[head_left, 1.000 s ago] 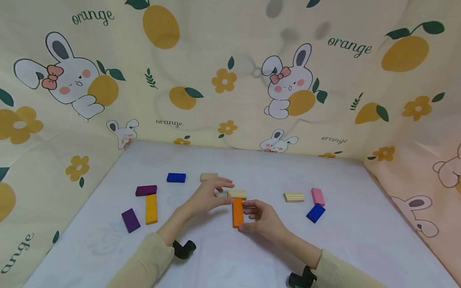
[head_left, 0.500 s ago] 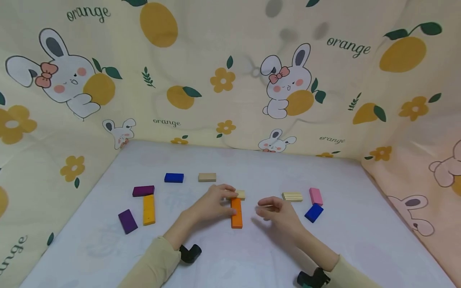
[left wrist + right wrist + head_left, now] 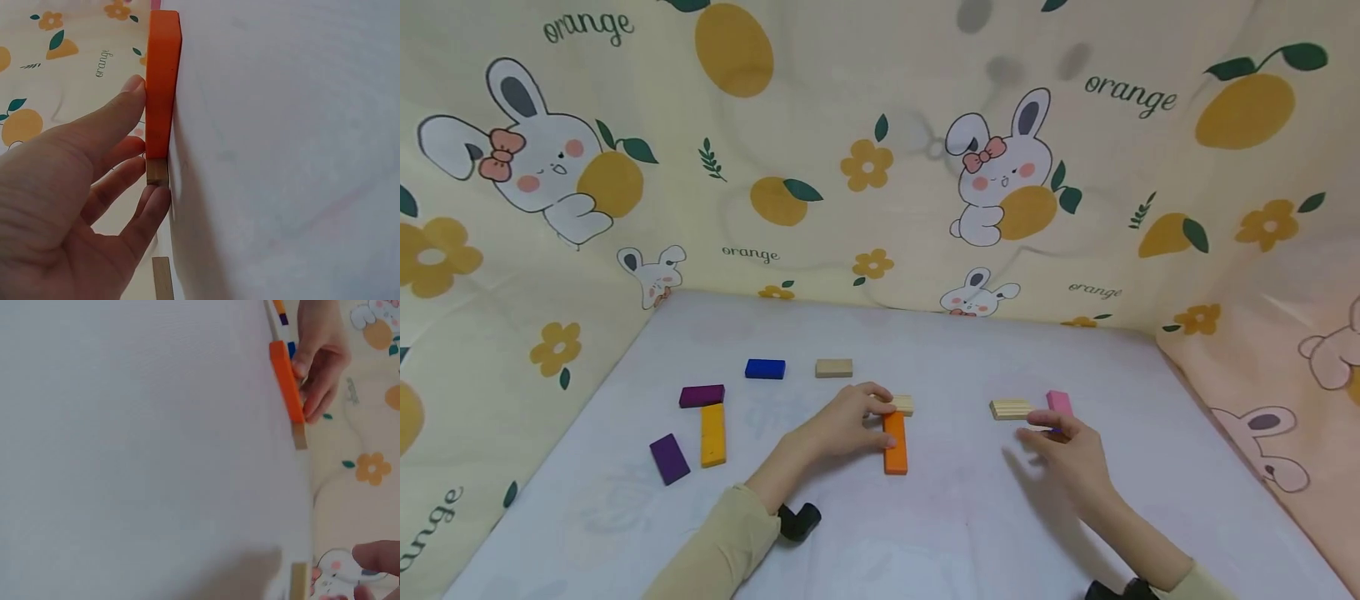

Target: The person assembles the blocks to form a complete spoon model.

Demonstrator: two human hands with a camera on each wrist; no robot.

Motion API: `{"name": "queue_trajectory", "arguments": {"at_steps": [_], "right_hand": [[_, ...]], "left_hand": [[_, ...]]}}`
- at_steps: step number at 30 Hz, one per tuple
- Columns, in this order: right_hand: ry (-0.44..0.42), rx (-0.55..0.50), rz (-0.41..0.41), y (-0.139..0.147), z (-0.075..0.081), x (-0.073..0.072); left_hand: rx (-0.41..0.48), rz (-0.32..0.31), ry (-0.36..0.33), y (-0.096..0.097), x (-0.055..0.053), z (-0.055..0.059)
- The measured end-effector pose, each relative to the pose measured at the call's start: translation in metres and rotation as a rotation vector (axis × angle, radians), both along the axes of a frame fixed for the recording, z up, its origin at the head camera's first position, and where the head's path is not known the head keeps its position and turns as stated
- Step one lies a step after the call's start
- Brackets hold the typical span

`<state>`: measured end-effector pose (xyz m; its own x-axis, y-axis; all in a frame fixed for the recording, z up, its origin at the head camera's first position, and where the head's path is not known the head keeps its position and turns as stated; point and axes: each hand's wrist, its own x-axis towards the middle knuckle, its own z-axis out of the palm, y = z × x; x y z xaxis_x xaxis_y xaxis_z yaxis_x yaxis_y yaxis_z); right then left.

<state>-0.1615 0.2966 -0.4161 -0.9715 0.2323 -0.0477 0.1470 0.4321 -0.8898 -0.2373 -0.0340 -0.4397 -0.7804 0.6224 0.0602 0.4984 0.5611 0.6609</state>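
White tabletop (image 3: 955, 517): left hand (image 3: 837, 423) pinches orange block (image 3: 897, 454) — best lightly; right hand (image 3: 1073, 457), at its 3 o'clock — fingers apart — should lower gently.

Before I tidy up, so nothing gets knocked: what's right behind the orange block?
At the far end of the orange block lies a pale wooden block, set crosswise. In the head view the left grip covers part of its left side.

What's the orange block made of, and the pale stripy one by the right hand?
The orange block looks like smooth painted wood, maybe plastic: its colour is even and no grain shows. The pale stripy block looks like bare, dull wood: it's tan, with lines along its top. I can't tell if they're grooves.
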Motion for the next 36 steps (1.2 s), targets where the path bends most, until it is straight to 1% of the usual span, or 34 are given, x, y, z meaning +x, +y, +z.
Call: {"name": "queue_trajectory", "arguments": {"at_steps": [4, 8, 10, 15, 18, 24, 31, 36], "right_hand": [[-0.047, 0.021, -0.074, 0.014, -0.004, 0.007], [-0.093, 0.03, -0.103, 0.028, -0.008, 0.011], [-0.108, 0.023, -0.111, 0.033, -0.01, 0.011], [-0.156, -0.016, -0.114, 0.041, -0.013, 0.008], [-0.171, -0.015, -0.112, 0.044, -0.014, 0.007], [-0.178, -0.015, -0.108, 0.045, -0.017, 0.003], [-0.19, -0.014, -0.111, 0.047, -0.019, 0.002], [-0.187, 0.009, -0.066, 0.049, -0.017, 0.003]], "left_hand": [[0.015, -0.01, 0.004, -0.002, -0.001, 0.0], [0.016, -0.008, -0.003, -0.002, -0.001, 0.0], [0.012, 0.0, -0.012, -0.002, 0.0, 0.001], [0.009, 0.022, -0.036, -0.003, 0.003, 0.004], [0.01, 0.023, -0.035, -0.002, 0.004, 0.005], [0.006, 0.025, -0.017, -0.003, 0.003, 0.003], [0.022, 0.033, -0.045, -0.002, 0.005, 0.003], [0.018, 0.043, -0.053, 0.0, 0.006, 0.004]]}}
